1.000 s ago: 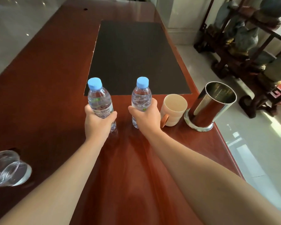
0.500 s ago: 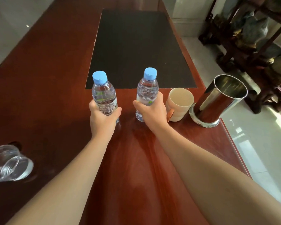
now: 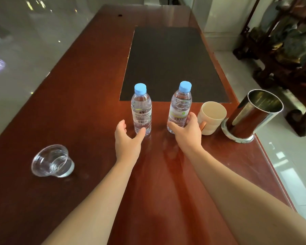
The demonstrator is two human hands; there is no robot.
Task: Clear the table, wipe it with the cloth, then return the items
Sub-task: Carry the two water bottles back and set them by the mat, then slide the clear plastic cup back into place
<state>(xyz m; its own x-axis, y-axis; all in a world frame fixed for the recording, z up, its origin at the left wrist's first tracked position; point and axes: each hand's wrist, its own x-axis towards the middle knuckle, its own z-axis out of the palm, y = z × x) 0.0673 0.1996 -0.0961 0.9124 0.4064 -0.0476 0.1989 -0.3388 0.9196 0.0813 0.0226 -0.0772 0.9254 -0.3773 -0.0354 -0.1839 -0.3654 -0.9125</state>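
Head view, L hand [image 3: 126,138] grip released beside upright clear blue-capped plastic bottle [image 3: 141,110]; R hand [image 3: 187,130] grip grasping tilted second blue-capped bottle [image 3: 180,103], red-brown wooden surface [image 3: 88,96].

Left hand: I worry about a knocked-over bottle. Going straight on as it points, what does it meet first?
The left hand, open, would probably first meet the left bottle, standing right at its thumb.

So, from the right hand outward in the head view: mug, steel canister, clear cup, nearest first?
From the right hand:
1. Mug, just to its right.
2. Steel canister, farther right by the table edge.
3. Clear cup, far left, on its side.
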